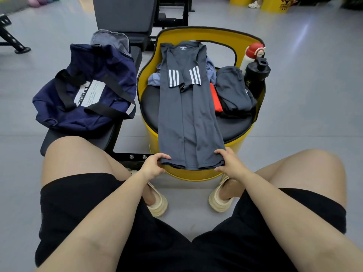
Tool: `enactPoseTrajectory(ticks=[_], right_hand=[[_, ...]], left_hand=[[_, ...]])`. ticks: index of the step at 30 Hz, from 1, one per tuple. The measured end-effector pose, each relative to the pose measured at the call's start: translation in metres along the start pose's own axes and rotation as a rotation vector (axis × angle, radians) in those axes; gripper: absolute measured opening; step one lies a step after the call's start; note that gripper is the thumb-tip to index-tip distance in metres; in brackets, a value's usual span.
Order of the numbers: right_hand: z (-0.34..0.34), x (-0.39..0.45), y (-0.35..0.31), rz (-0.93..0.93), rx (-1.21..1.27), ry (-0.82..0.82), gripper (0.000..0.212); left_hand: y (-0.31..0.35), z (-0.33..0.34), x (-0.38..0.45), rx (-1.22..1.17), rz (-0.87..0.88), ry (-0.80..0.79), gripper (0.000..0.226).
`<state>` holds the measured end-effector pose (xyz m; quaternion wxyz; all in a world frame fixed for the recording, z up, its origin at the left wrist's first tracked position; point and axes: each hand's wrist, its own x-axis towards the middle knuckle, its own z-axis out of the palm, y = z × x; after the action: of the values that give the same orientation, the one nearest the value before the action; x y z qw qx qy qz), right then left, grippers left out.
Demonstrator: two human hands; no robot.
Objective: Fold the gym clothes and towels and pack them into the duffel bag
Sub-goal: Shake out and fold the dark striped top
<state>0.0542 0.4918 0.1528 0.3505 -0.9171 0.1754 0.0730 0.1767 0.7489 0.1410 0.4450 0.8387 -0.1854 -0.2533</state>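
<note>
On the round black seat of the yellow stool [196, 174], right in front of the seated person, there's a grey shirt [188, 114] laid out long, both sides already folded in so the sleeves with the white stripes meet in the middle. Left hand [152, 166] and right hand [228, 163] each pinch a corner of the bottom hem where it hangs just over the near edge of the seat, fingers curled onto the cloth. So I'd say we're mid-fold on this one, and the next move looks like lifting that hem and bringing it up toward the collar, keeping both corners level so the strip doesn't skew or slide off. The fabric looks thin and smooth, sporty stuff, lies pretty flat with a few soft creases. The navy duffel bag [88, 91] sits slumped on the bench to the left, well apart from the shirt, and I can't tell from here if it's unzipped. More bundled clothes [231, 89] wait at the right of the seat next to a black bottle [255, 75] and a white bottle [250, 55], so plenty still to go
</note>
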Motion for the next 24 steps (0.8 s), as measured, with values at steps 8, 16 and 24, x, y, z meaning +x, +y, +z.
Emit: enactPoseTrajectory(ticks=[8,16,24], right_hand=[[-0.011,-0.003,-0.004,-0.207,-0.302,0.153,0.03],[-0.02,-0.004,-0.013,-0.477,-0.513,0.293,0.012],[-0.027,-0.022,-0.026,-0.266,-0.458,0.072,0.028]], left_hand=[[0.009,-0.006,-0.003,0.28,0.135,0.264,0.026],[0.018,-0.017,-0.004,0.409,0.319,0.18,0.019],[0.028,-0.026,-0.019,0.361,0.198,0.042,0.025]])
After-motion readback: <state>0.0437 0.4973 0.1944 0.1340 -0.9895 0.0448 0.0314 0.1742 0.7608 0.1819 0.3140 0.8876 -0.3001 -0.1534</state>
